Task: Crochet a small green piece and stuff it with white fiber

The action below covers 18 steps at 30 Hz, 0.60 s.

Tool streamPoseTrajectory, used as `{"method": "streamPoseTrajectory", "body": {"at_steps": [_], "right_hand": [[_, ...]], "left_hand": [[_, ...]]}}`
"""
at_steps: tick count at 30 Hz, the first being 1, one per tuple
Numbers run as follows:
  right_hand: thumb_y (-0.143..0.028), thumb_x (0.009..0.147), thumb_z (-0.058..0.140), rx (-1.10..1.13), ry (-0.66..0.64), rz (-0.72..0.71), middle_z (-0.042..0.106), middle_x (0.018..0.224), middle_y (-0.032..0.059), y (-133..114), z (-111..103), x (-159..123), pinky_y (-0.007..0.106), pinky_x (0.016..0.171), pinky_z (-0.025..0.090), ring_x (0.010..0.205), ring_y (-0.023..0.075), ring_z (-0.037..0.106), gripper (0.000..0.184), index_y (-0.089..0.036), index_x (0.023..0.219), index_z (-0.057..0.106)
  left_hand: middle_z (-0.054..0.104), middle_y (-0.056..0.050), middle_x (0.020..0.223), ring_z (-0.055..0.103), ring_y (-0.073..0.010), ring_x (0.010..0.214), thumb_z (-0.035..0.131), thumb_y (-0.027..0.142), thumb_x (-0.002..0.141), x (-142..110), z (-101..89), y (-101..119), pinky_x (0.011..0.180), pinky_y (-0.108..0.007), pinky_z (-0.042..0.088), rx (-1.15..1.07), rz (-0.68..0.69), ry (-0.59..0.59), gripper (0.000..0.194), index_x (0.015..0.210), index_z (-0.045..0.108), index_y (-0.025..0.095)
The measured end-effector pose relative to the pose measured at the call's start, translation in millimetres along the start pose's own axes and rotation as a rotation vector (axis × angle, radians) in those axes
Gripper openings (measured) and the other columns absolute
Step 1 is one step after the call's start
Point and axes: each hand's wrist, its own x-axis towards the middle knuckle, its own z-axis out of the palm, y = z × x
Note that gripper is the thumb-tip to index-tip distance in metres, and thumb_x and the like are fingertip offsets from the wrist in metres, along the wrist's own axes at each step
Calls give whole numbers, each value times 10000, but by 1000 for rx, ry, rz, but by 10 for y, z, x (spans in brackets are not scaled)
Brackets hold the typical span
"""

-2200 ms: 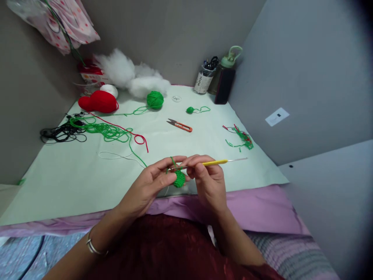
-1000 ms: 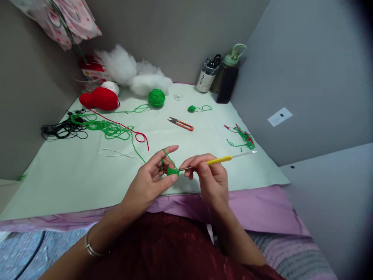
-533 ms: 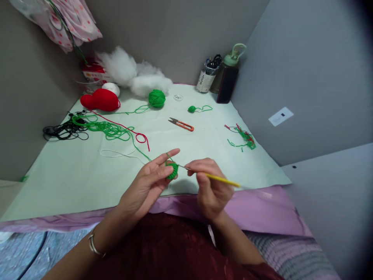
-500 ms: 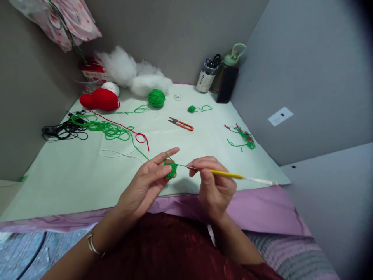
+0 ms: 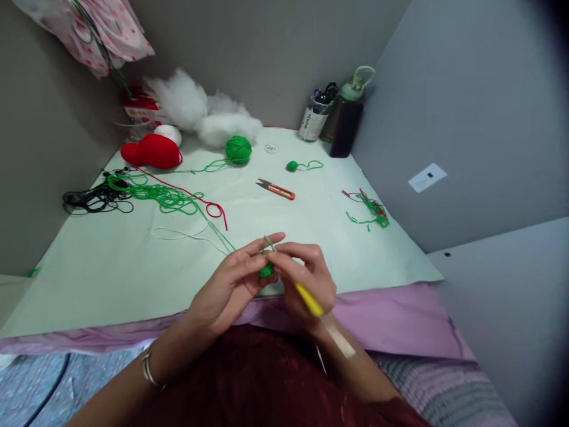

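Near the table's front edge, my left hand (image 5: 233, 279) pinches a small green crocheted piece (image 5: 266, 271) between thumb and fingers. Green yarn (image 5: 226, 238) runs to this hand from a loose tangle on the left and passes over its raised index finger. My right hand (image 5: 309, 279) is closed round a crochet hook (image 5: 310, 299) with a yellow handle, whose pale rear end slants down over my right wrist. Both hands meet at the crocheted piece, so the hook's tip is hidden by fingers there.
On the pale-covered table (image 5: 302, 219) lie orange thread snips (image 5: 276, 188), a green yarn ball (image 5: 239, 150), red yarn (image 5: 152, 152), black yarn (image 5: 95, 197) and yarn scraps (image 5: 374, 212). White stuffing (image 5: 226, 127), a pen cup (image 5: 314, 118) and a phone (image 5: 347, 129) stand at the back.
My right hand has moved left against the crocheted piece. The hook has swung from nearly level to slanting down toward my wrist. My left hand has shifted slightly right.
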Motion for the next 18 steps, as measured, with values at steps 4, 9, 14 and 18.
{"method": "streamPoseTrajectory", "body": {"at_steps": [4,9,14,18], "right_hand": [[-242,1042,603,460,155,403,734,860,23,-2,-2,72,298,621,558,686,144,657,189,-257,1010,788],[-322,1005,680,676,59,562,745,909,23,36,51,71,275,636,528,713,131,638,145,-250,965,800],[-355,986,702,678,85,623,761,882,28,57,64,52,268,612,523,676,129,626,152,-239,956,796],[-359,997,686,705,86,631,764,855,26,45,35,91,262,610,528,658,125,630,172,-232,930,780]], "left_hand": [[666,-23,824,601,-98,750,823,198,858,8,-18,57,764,-187,531,-66,25,-17,366,1212,818,106],[743,-34,963,642,-138,875,848,219,853,-15,2,6,857,-229,508,167,121,9,353,1205,826,233],[693,-20,917,601,-167,877,874,255,837,-25,-29,-19,826,-270,480,394,218,66,401,1232,810,277],[634,1,891,577,-152,847,875,252,837,-19,-69,-12,800,-256,477,473,272,91,388,1216,808,296]]}}
